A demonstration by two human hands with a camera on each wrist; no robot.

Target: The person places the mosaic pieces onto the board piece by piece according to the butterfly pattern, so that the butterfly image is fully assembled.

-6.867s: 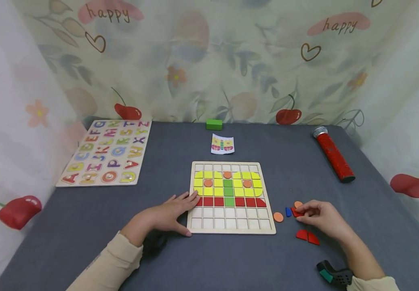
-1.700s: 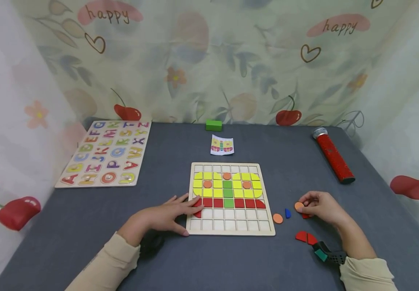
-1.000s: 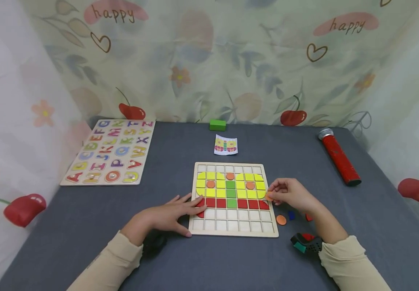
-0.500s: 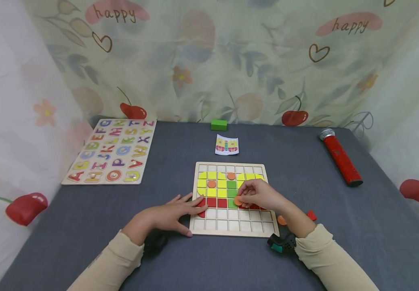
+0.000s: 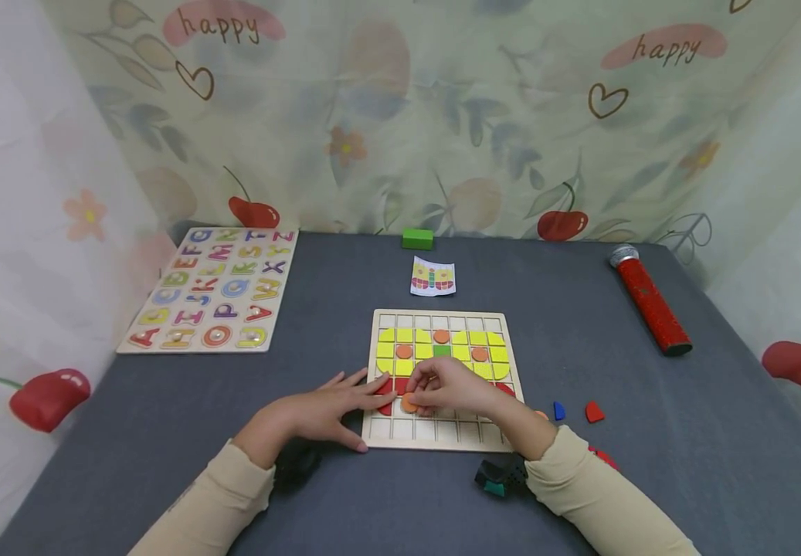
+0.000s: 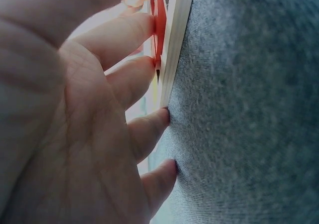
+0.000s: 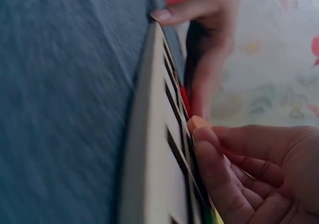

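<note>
A wooden grid board (image 5: 442, 432) lies at the middle of the table, its upper rows filled with yellow, green, red and orange pieces. My right hand (image 5: 452, 386) pinches an orange disc (image 5: 408, 403) between thumb and fingers, close over the row below the red squares. In the right wrist view the disc (image 7: 200, 123) shows at the fingertips. My left hand (image 5: 320, 409) lies spread at the board's left edge, thumb by the near corner, fingertips at a curved red piece (image 5: 385, 410). The right hand hides several pieces in the middle.
Right of the board lie a blue piece (image 5: 558, 411), a red piece (image 5: 594, 412), more red partly behind the sleeve (image 5: 605, 457) and another orange disc (image 5: 542, 415). Around stand a picture card (image 5: 432, 276), green block (image 5: 417, 239), alphabet board (image 5: 205, 293) and red microphone (image 5: 650, 301).
My right hand has picked up the orange disc from the table's right side and carried it left over the board. A curved red piece now lies under the left fingertips, below the red row.
</note>
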